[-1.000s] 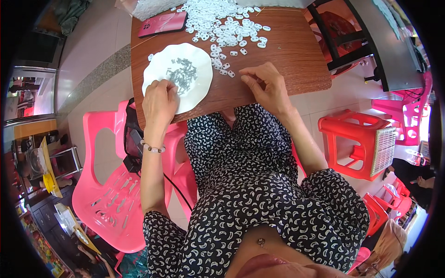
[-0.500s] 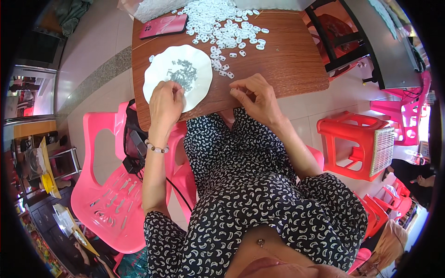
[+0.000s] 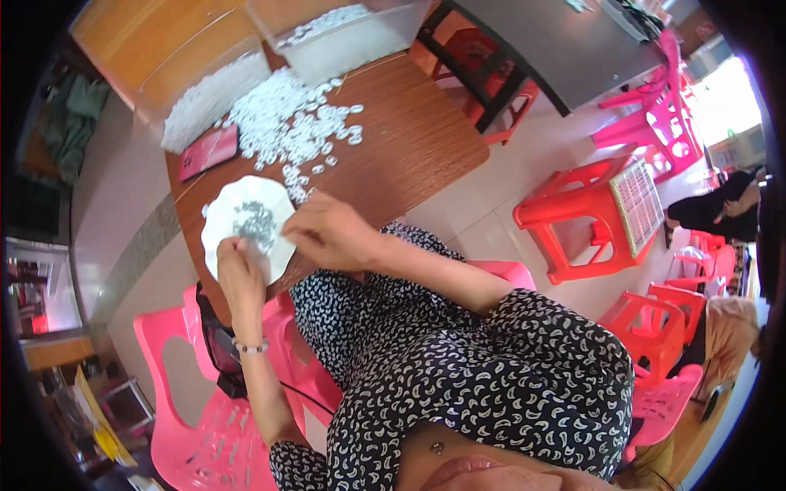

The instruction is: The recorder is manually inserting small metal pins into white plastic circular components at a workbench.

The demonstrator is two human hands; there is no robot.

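A white plate with a wavy rim [image 3: 215,231] lies near the table's front left corner, holding a pile of small grey pieces [image 3: 255,224]. Over its near edge, my left hand [image 3: 243,272] has thumb and fingertips pinched together. My right hand [image 3: 332,233] is at the plate's right edge, its fingers closed together. Whatever either hand pinches is too small or hidden to make out. Beyond the plate spreads a heap of small white oval pieces with holes [image 3: 274,123], a few strays trailing toward my right hand.
A pink phone [image 3: 208,153] lies left of the heap on the brown wooden table [image 3: 417,123]. Two bins of white pieces [image 3: 214,92] stand behind. A pink chair [image 3: 217,446] is at my left, a red stool [image 3: 565,217] at right. Farther right is a person in black [image 3: 720,209].
My right hand has moved left from the bare table to the plate's right edge. My left hand stays at the plate. The whole view has swung, so the table now appears tilted.
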